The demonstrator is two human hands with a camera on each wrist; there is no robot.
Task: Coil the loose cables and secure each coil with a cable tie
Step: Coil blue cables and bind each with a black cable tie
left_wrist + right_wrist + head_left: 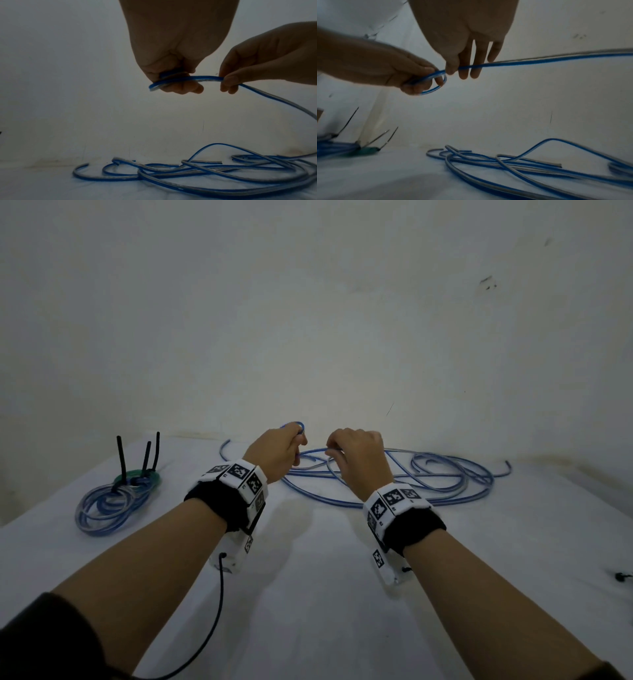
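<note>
A long blue cable (394, 474) lies in loose loops on the white table, toward the back. My left hand (277, 450) is raised above it and grips a small first loop of that cable (171, 81). My right hand (356, 460), close beside it, pinches the same cable (488, 65) just past the loop, and the strand runs off to the right. In the left wrist view the loop is wrapped round my left fingers (181, 88). At the far left sit finished blue coils (109, 501) and a green coil (140, 475), bound with black cable ties (121, 460) whose tails stick up.
The white table (308, 594) meets a pale wall at the back. A thin black cord (212, 621) trails from my left wrist unit. A small black object (621, 577) lies at the right edge.
</note>
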